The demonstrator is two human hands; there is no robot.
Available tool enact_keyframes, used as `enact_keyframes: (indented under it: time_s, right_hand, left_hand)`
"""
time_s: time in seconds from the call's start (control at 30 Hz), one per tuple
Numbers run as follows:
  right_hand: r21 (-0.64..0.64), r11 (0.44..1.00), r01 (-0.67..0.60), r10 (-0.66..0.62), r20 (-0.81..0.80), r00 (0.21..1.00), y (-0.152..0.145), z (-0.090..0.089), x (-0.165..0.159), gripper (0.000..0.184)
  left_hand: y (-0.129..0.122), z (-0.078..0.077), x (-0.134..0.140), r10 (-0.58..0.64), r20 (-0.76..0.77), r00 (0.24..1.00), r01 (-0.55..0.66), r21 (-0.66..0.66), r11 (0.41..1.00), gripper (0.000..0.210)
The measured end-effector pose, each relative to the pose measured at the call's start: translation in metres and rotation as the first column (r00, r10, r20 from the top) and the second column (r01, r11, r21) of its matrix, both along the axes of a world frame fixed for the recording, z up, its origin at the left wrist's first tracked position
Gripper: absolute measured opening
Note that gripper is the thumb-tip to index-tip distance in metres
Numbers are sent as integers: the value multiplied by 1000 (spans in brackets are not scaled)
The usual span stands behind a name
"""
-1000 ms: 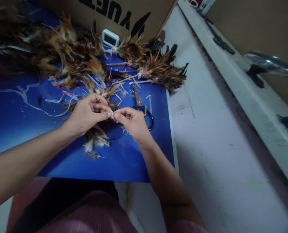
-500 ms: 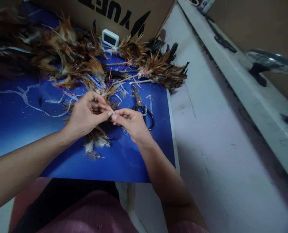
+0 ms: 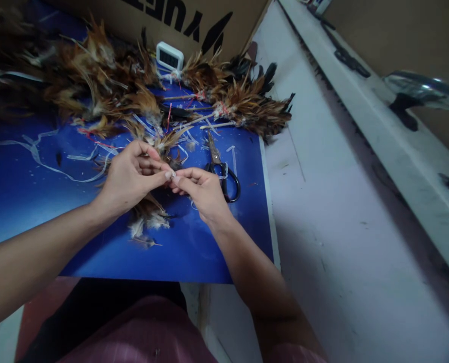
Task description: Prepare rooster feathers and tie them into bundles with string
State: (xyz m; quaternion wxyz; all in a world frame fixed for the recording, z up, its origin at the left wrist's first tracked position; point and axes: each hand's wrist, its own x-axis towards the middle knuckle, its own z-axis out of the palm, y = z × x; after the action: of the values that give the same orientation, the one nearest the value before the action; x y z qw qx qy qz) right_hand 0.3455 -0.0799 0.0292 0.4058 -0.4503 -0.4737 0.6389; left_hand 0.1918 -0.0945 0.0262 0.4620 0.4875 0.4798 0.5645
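Over the blue tabletop [image 3: 194, 252], my left hand [image 3: 129, 179] and my right hand [image 3: 203, 191] meet fingertip to fingertip. Both are closed in a pinch around a tiny whitish bit whose kind is too small to make out. Brown feathers [image 3: 167, 143] lie just beyond the fingers, and grey-white fluffy feathers [image 3: 148, 224] rest on the table below my left hand. Right beside my right hand are black-handled scissors [image 3: 218, 164], blades pointing away, with a strip of clear plastic across the handles.
Feather bundles on sticks [image 3: 243, 108], tied with red string, lie at the back right. A big heap of brown feathers [image 3: 99, 75] covers the back left. Clear plastic strands [image 3: 39, 151] trail at left. Behind stand a small white digital timer [image 3: 169, 55] and a cardboard box [image 3: 194, 20].
Both hands stay pinched together at nearly the same spot, with only slight finger movement. The whole view has shifted a little.
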Motion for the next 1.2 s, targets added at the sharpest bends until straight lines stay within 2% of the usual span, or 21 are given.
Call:
enact_keyframes:
  time_s: [0.3, 0.43, 0.8, 1.2]
  right_hand:
    - [-92, 995, -38, 29, -97, 995, -2, 1, 0, 8]
    - [-52, 998, -28, 23, -97, 995, -3, 1, -1, 11]
    - [95, 994, 52, -59, 80, 995, -2, -2, -3, 9]
    - [186, 982, 34, -55, 112, 992, -2, -4, -1, 13]
  left_hand:
    - [1, 0, -1, -4, -15, 1000, 4, -19, 1000, 40]
    - [0, -1, -2, 4, -32, 999, -4, -13, 1000, 39]
    - [2, -1, 1, 7, 6, 1000, -7, -54, 999, 41]
    - [2, -1, -1, 10, 2, 1000, -10, -54, 998, 41]
